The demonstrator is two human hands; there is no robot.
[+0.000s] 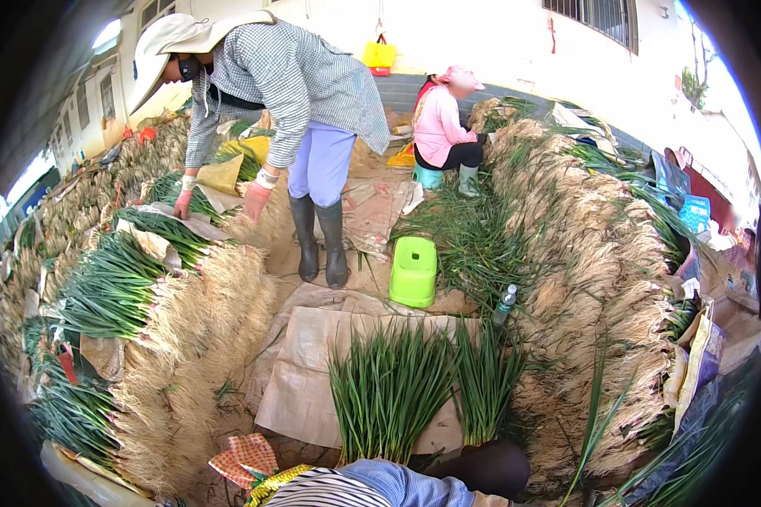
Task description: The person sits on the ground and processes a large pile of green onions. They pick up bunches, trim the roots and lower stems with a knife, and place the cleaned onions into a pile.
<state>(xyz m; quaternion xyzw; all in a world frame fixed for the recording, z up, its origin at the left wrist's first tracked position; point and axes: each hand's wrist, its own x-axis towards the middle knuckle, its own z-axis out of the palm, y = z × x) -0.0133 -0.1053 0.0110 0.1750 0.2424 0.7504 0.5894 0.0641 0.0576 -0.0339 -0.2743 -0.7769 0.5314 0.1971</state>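
Observation:
Both of my hands are out of view; only a blue sleeve and a bit of what may be a glove show at the bottom edge. Before me, two bunches of long green-leaved plants, a wide bunch (390, 386) and a narrower bunch (487, 380), lie with leaves pointing away on a beige woven sheet (304, 374). My dark-clad knee is beside their lower ends. A few loose green leaves (593, 418) rise at the lower right. Beyond the sheet are a lime-green plastic stool (413, 272) and a plastic bottle (505, 305).
Long heaps of plants with pale fibrous roots line the left (190, 355) and right (583, 266). A co-worker in rubber boots (333, 244) bends over the left heap with gloved hands. Another person in pink (441, 120) sits by the right heap. Cut leaves (475, 234) litter the ground.

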